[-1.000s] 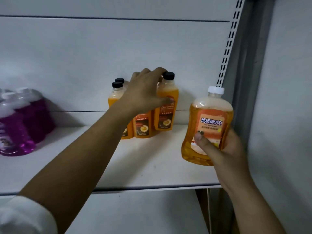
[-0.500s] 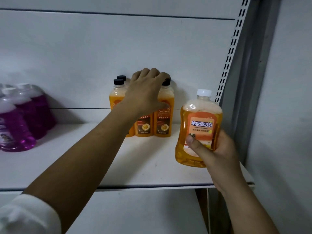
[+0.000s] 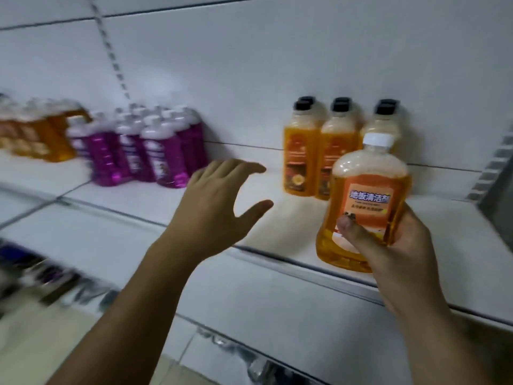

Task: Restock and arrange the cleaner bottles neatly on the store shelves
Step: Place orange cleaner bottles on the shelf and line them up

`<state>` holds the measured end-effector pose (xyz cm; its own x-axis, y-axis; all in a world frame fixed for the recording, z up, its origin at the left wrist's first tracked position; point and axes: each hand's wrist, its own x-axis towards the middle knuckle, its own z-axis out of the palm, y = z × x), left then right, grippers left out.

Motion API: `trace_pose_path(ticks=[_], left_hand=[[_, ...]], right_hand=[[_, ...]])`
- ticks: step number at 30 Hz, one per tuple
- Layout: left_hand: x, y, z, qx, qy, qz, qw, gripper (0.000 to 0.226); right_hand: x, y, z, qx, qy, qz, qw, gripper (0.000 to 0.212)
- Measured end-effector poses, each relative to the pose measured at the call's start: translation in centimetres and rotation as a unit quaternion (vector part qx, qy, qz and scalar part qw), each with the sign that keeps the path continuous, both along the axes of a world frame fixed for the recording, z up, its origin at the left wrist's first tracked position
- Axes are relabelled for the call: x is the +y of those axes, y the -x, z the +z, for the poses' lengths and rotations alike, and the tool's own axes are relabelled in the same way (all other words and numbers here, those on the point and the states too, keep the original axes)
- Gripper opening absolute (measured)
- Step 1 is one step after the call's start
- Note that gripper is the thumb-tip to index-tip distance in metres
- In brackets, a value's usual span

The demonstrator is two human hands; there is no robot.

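My right hand [image 3: 388, 254] grips a wide orange cleaner bottle [image 3: 366, 195] with a white cap and an orange label, held upright just above the front of the white shelf [image 3: 166, 201]. Behind it several slim orange bottles with black caps [image 3: 302, 151] stand in rows against the back panel. My left hand [image 3: 219, 209] hovers open and empty over the shelf, fingers spread, left of those bottles and apart from them.
Several purple bottles [image 3: 155, 151] stand in a block further left on the same shelf, with more amber bottles [image 3: 50, 132] at the far left. A slotted upright [image 3: 497, 165] bounds the shelf on the right. A blurred lower shelf [image 3: 41, 276] shows at bottom left.
My left hand has let go of the black-capped bottles and drawn back to the left, now open. The view has swung left, revealing more bottles. My right hand still holds the wide orange bottle.
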<state>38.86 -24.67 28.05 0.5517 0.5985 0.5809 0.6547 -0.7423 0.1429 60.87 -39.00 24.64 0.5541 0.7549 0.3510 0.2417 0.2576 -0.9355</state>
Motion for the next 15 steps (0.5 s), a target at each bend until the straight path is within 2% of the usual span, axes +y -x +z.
trace_pose_path(ticks=[6, 10, 15], left_hand=[[-3.0, 12.8, -1.9, 0.04, 0.073, 0.182, 0.98, 0.065], [-4.8, 19.5, -2.0, 0.033, 0.089, 0.255, 0.962, 0.068], [-5.8, 27.6, -2.4, 0.007, 0.11, 0.313, 0.943, 0.076]], right_hand=[[4.5, 7.9, -0.9, -0.007, -0.021, 0.131, 0.991, 0.069], [7.2, 14.5, -0.8, -0.024, -0.019, 0.217, 0.976, 0.057], [9.7, 22.9, -0.3, -0.048, -0.017, 0.283, 0.958, 0.059]])
